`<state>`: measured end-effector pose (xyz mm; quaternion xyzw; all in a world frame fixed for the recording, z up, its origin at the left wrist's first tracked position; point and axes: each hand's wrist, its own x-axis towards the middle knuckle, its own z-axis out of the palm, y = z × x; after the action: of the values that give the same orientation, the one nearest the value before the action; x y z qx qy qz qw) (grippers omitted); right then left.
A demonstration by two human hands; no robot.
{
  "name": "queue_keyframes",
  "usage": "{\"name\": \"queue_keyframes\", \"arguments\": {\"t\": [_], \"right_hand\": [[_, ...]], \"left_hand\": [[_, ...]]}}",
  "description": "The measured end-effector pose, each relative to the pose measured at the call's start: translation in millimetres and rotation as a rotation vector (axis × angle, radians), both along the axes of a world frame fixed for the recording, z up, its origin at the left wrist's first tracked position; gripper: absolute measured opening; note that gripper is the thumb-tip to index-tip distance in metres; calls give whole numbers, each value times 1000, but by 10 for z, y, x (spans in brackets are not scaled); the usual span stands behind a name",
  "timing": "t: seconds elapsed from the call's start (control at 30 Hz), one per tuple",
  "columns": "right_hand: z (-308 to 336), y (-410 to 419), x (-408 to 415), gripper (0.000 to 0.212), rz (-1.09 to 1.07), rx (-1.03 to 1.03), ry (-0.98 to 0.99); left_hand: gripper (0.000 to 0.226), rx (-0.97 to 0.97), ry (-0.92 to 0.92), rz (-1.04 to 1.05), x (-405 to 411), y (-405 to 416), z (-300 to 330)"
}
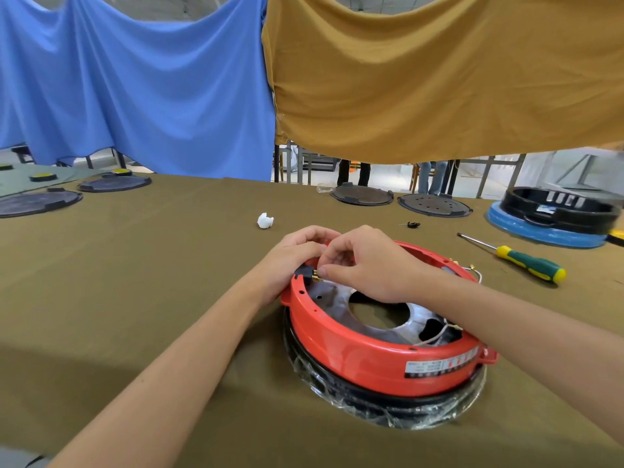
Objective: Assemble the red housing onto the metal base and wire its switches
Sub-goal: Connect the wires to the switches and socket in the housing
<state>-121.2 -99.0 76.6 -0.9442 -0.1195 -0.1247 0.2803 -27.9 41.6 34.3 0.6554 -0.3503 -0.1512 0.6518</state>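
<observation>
Red housing (341,346) seated near centre-right on brown tablecloth (135,282), ring-shaped, sitting over metal base (381,327) whose silver plate with a round central hole shows inside the ring. Black rim wrapped in clear plastic film (388,410) under the housing. White label with red bars on the near-right wall.

Left hand (293,258) curled over the far-left rim of the housing, fingers wrapped around it by the black switch (303,273) (brass terminals poking inward). Right hand (364,265) reaching across the ring, thumb and fingertips pinched together right at those brass terminals; whatever sits between the fingertips too small to tell. Thin white wire (435,336) lying loose inside the near-right part of the housing.

Screwdriver (520,258), green and yellow handle, lying to the right, apart from the housing. Crumpled white scrap (265,220) far of the hands; small black part (413,225) just right of it. Dark round plates (361,194) along the far edge, more at far left. Black housing on a blue ring (557,214) at far right. Blue cloth (135,79) and mustard cloth (439,79) hanging behind.
</observation>
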Motion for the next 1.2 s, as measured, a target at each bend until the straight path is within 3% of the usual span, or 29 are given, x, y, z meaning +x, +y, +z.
{"name": "queue_keyframes", "arguments": {"t": [0.27,0.4,0.77,1.2], "right_hand": [[55,51,25,12,22,-70,3],[83,58,50,12,32,-120,13],[184,76,116,12,72,-250,56],[92,-15,82,15,50,-22,69]], "left_hand": [[30,-13,38,53,-13,-46,-19],[45,-25,21,69,-14,-47,-27],[55,-36,12,92,-18,-44,-25],[35,-38,47,37,-19,-33,-29]]}}
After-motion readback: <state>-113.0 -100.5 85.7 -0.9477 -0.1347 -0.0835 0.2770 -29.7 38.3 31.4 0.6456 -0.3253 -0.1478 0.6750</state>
